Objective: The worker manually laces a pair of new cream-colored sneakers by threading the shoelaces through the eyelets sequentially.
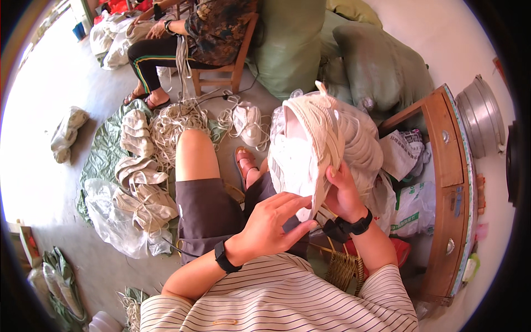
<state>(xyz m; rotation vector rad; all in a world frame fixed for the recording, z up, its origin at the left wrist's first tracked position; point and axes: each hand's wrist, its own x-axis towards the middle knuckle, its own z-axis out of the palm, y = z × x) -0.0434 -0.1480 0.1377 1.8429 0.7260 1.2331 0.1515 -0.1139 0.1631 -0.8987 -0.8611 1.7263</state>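
Observation:
A white and cream sneaker (pixel 321 130) is tilted up in front of me, its opening toward the far side. My right hand (pixel 345 195) grips its right side, with the thumb up along the edge and the other fingers mostly hidden behind. My left hand (pixel 271 219) is at the near end of the sneaker; its fingers are stretched along it, and that end lies between fingers and thumb. Behind the sneaker, more pale shoes (pixel 357 133) are piled in clear plastic. Both wrists wear black bands.
Pale shoes (pixel 137 133) and a heap of laces (pixel 177 124) lie on a green sheet (pixel 99 149) at left. A seated person (pixel 215 33) is at the far side. Stuffed green sacks (pixel 381 61) and a wooden drawer cabinet (pixel 442 144) stand at right. A woven basket (pixel 342 271) is close by.

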